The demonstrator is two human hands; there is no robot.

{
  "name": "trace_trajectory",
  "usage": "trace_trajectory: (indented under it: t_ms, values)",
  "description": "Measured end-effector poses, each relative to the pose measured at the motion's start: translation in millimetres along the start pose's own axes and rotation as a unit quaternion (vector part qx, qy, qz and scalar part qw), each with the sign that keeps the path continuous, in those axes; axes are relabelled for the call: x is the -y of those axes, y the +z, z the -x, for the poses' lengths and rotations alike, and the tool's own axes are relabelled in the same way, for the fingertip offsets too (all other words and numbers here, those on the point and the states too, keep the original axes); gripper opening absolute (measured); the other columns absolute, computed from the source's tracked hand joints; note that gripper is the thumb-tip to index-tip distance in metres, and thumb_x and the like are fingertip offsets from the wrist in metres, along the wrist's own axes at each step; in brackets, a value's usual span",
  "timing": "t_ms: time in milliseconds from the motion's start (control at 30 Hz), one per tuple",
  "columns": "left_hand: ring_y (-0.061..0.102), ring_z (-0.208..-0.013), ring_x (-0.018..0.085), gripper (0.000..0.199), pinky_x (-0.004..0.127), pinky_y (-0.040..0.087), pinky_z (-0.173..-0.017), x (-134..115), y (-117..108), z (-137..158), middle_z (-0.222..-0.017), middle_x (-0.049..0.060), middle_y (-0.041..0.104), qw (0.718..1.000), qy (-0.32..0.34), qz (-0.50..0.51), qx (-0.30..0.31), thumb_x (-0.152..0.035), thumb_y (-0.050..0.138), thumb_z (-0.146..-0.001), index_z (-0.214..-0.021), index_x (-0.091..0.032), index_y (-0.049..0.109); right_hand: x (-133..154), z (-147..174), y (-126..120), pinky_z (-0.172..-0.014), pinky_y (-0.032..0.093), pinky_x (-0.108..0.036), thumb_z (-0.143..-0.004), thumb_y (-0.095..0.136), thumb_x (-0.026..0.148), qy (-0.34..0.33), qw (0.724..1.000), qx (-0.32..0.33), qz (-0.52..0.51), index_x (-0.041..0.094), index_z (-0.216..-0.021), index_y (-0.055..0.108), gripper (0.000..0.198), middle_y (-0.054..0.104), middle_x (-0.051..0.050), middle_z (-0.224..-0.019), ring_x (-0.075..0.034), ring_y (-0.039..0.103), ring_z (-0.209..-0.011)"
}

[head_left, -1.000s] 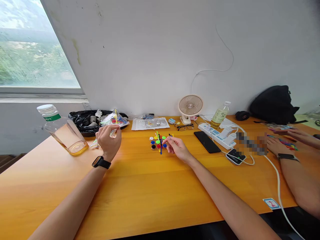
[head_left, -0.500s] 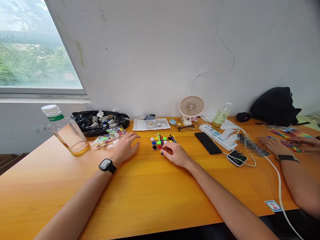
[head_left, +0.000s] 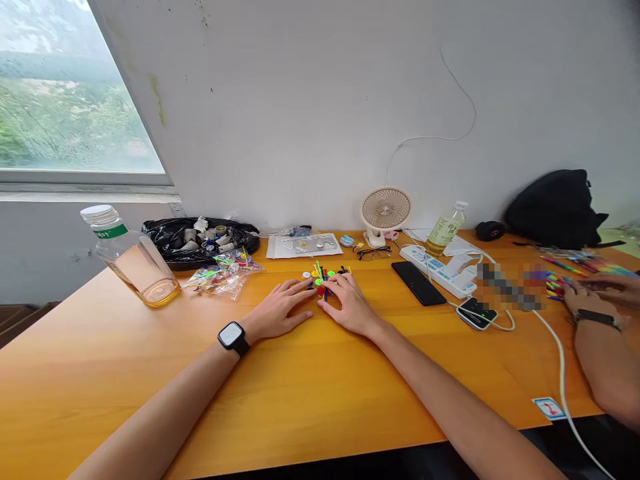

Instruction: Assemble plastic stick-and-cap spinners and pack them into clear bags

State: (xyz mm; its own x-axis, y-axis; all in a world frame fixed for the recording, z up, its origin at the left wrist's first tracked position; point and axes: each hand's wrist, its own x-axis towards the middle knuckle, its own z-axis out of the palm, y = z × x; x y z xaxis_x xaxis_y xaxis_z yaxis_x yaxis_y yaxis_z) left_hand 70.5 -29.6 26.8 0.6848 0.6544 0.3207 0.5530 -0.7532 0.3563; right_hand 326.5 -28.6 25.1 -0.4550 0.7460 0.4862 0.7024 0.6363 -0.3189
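Note:
A cluster of small round coloured discs (head_left: 319, 283) and thin coloured sticks (head_left: 321, 269) lies on the wooden table between my hands. From the left, my left hand (head_left: 281, 311), with a black watch at the wrist, reaches its spread fingers to the cluster's edge. My right hand (head_left: 349, 305) is on the other side, fingers stretched out over the near right pieces and thumb pointing left. Neither hand visibly grips a piece. Fingers hide part of the cluster. A clear plastic bag (head_left: 223, 277) with more coloured pieces lies beyond my left hand.
At left stands a large bottle (head_left: 137, 267); behind it is a black bag (head_left: 165, 240) of scraps. A fan (head_left: 386, 210), eyeglasses (head_left: 374, 253), phone (head_left: 418, 283), power strip (head_left: 435, 270) and smaller bottle (head_left: 447, 230) stand farther back. Another person's hands (head_left: 595, 300) handle coloured sticks at right.
My left hand has moved right to the cluster. The right hand has gone from a pinch to stretched fingers over the pieces, and the sticks and discs sit closer together.

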Motion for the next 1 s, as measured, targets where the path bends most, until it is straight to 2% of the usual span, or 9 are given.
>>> trace_trajectory:
  t_ms: [100, 200, 367, 533, 733, 800, 933, 1000]
  values:
    - [0.039, -0.152, 0.033, 0.057, 0.053, 0.035, -0.126, 1.6, 1.0, 0.2, -0.170, 0.006, 0.038, 1.000, -0.004, 0.007, -0.004, -0.050, 0.057, -0.105, -0.159, -0.034, 0.048, -0.8, 1.1, 3.0, -0.116, 0.042, -0.055, -0.098, 0.069, 0.043, 0.000, 1.000, 0.010, 0.016, 0.023, -0.141, 0.064, 0.047, 0.063, -0.012, -0.138, -0.034, 0.048, -0.131]
    - [0.041, -0.150, 0.034, 0.057, 0.054, 0.037, -0.125, 1.5, 1.3, 0.1, -0.169, 0.006, 0.040, 1.000, -0.009, 0.007, -0.006, -0.049, 0.058, -0.105, -0.158, -0.033, 0.049, -2.5, 2.7, 4.1, -0.119, 0.039, -0.056, -0.100, 0.066, 0.048, 0.004, 0.999, 0.030, 0.030, 0.023, -0.143, 0.063, 0.049, 0.060, -0.013, -0.143, -0.036, 0.045, -0.136]
    - [0.044, -0.147, 0.034, 0.054, 0.054, 0.040, -0.123, -0.5, 0.6, 0.2, -0.168, 0.006, 0.041, 1.000, -0.011, 0.004, -0.020, -0.047, 0.059, -0.104, -0.156, -0.033, 0.052, -3.5, 4.2, 4.5, -0.119, 0.038, -0.059, -0.101, 0.063, 0.050, 0.019, 0.998, 0.045, 0.050, 0.026, -0.145, 0.061, 0.050, 0.058, -0.012, -0.145, -0.036, 0.043, -0.139]
    - [0.043, -0.150, 0.033, 0.056, 0.055, 0.041, -0.124, -0.8, 0.6, 0.5, -0.171, 0.003, 0.037, 1.000, -0.016, -0.004, -0.020, -0.047, 0.061, -0.104, -0.158, -0.037, 0.049, -1.0, 3.9, 4.9, -0.118, 0.038, -0.059, -0.102, 0.059, 0.056, 0.028, 0.995, 0.049, 0.082, 0.025, -0.148, 0.059, 0.055, 0.054, -0.013, -0.150, -0.036, 0.041, -0.140]
    - [0.041, -0.153, 0.033, 0.059, 0.056, 0.040, -0.125, 1.0, 2.4, -0.2, -0.171, 0.006, 0.036, 1.000, -0.006, -0.003, -0.025, -0.050, 0.059, -0.105, -0.160, -0.035, 0.045, 5.6, 3.7, 1.8, -0.116, 0.039, -0.059, -0.100, 0.059, 0.061, 0.014, 0.994, 0.074, 0.079, 0.030, -0.152, 0.056, 0.060, 0.052, -0.012, -0.152, -0.037, 0.039, -0.141]
    - [0.039, -0.154, 0.032, 0.060, 0.057, 0.039, -0.125, 2.6, 3.4, -0.1, -0.170, 0.005, 0.038, 1.000, -0.002, -0.004, -0.020, -0.050, 0.057, -0.105, -0.162, -0.035, 0.042, 5.7, 2.6, 1.1, -0.116, 0.039, -0.057, -0.099, 0.063, 0.060, 0.013, 0.996, 0.061, 0.068, 0.029, -0.147, 0.059, 0.057, 0.054, -0.012, -0.150, -0.036, 0.040, -0.140]
    - [0.042, -0.152, 0.032, 0.059, 0.057, 0.041, -0.125, 5.9, 5.7, 0.7, -0.165, 0.007, 0.047, 1.000, -0.006, -0.006, -0.016, -0.050, 0.058, -0.105, -0.161, -0.034, 0.045, 3.1, 0.9, 0.8, -0.113, 0.041, -0.056, -0.097, 0.069, 0.054, 0.021, 0.998, 0.022, 0.059, 0.026, -0.122, 0.072, 0.038, 0.060, -0.011, -0.139, -0.034, 0.046, -0.133]
    - [0.043, -0.151, 0.032, 0.059, 0.056, 0.041, -0.124, 5.9, 6.1, 0.9, -0.163, 0.008, 0.049, 1.000, -0.008, -0.004, -0.022, -0.050, 0.059, -0.105, -0.160, -0.032, 0.047, 2.7, 1.5, 0.6, -0.113, 0.040, -0.056, -0.097, 0.069, 0.054, 0.015, 0.998, 0.027, 0.061, 0.027, -0.123, 0.073, 0.038, 0.059, -0.011, -0.140, -0.034, 0.045, -0.134]
